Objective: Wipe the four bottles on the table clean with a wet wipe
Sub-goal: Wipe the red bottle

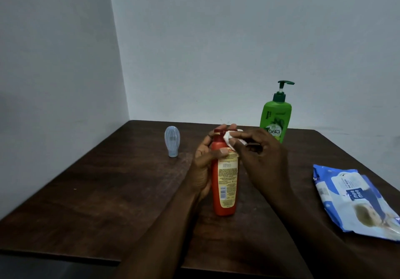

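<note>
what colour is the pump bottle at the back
The pump bottle is bright green, darker at its top; head view.

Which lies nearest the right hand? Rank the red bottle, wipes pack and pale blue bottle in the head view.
1. red bottle, centre, touched by the wipe in the right hand.
2. wipes pack, right side.
3. pale blue bottle, back left.

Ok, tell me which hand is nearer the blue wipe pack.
Right. The right hand pinches a white wipe at the cap of the red bottle, on the side toward the blue wipe pack; the left hand grips the bottle on its far side.
</note>
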`<state>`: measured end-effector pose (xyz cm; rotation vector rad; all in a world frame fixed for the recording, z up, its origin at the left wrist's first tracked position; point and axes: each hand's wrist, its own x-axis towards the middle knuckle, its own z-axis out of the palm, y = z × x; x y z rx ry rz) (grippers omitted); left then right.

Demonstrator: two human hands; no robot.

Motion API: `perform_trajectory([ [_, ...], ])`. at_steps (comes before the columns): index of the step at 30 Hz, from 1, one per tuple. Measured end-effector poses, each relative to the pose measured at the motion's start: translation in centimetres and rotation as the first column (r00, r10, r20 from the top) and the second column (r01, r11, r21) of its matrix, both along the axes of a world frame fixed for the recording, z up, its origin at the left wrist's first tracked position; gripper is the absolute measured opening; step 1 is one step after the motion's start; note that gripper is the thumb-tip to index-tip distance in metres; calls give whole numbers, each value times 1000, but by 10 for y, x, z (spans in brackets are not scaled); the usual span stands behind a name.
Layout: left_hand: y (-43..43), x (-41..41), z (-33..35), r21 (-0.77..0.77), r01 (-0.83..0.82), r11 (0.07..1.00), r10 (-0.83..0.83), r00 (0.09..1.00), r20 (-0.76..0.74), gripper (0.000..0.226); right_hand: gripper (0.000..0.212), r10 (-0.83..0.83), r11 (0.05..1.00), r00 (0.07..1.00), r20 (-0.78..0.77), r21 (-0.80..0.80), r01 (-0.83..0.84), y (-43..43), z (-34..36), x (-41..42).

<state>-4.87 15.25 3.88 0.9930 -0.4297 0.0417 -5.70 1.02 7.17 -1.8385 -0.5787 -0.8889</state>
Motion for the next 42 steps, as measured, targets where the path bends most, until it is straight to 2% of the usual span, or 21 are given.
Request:
perform_trajectory([
  [4, 1, 2, 0, 20, -23, 1000, 23, 1000, -6, 61, 15, 200, 941, 942, -268, 321, -108, -7, -1, 5],
  [8, 4, 0, 1, 62, -9, 998, 10, 1000, -22, 63, 18, 364, 864, 841, -399, 481, -146, -13, -3, 10],
  [13, 14, -4, 1, 234, -147, 961, 154, 988, -8, 55, 24, 410, 844, 816, -408, 509, -169, -15, -5, 10],
  [15, 17, -6, 0, 254, -196, 947, 203, 979, 1, 54, 23, 443, 819, 807, -390, 542, -187, -13, -5, 9],
  [17, 20, -8, 0, 265, -202, 943, 207, 978, 7, 53, 17, 510, 776, 769, -386, 593, -217, -10, -2, 9],
  [20, 25, -11, 1, 272, -183, 945, 192, 981, -4, 51, 21, 612, 726, 682, -402, 628, -281, -8, 6, 9],
  [24, 24, -12, -1, 287, -156, 945, 165, 986, -9, 49, 23, 621, 752, 626, -471, 582, -309, -7, 12, 11],
  [29, 21, -11, -1, 273, -184, 944, 190, 982, 5, 49, 22, 565, 773, 693, -448, 581, -255, -6, 10, 6],
  [33, 21, -11, -2, 270, -199, 942, 205, 979, 7, 51, 19, 458, 819, 792, -403, 537, -200, -11, 3, -6],
  [38, 20, -12, -1, 304, -185, 935, 192, 981, 6, 55, 16, 347, 887, 886, -306, 413, -205, -13, 11, -18],
  [42, 22, -15, 0, 303, -163, 939, 167, 986, 15, 53, 18, 255, 960, 901, -351, 202, -193, -18, 26, -11],
])
